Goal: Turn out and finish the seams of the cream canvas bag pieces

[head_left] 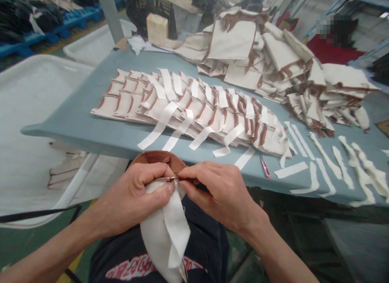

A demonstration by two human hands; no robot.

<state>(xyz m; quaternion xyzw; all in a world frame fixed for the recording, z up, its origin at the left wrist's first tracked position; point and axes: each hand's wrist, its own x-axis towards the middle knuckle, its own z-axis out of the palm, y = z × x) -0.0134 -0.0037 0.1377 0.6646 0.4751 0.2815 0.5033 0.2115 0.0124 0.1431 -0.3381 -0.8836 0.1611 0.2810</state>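
A white fabric piece with brown edging hangs over my lap, a white strip lying along it. My left hand pinches the top edge of this piece between thumb and fingers. Close against it, my right hand is closed at the same edge, its thumb and index fingertips pressed together beside the left thumb; the small part between them is hard to make out. Brown fabric curves up behind both hands.
Overlapping rows of brown-edged white pieces lie on the blue-grey table, with white strips over them. A pink tool and loose strips are at right. Behind is a large fabric heap. White bins stand left.
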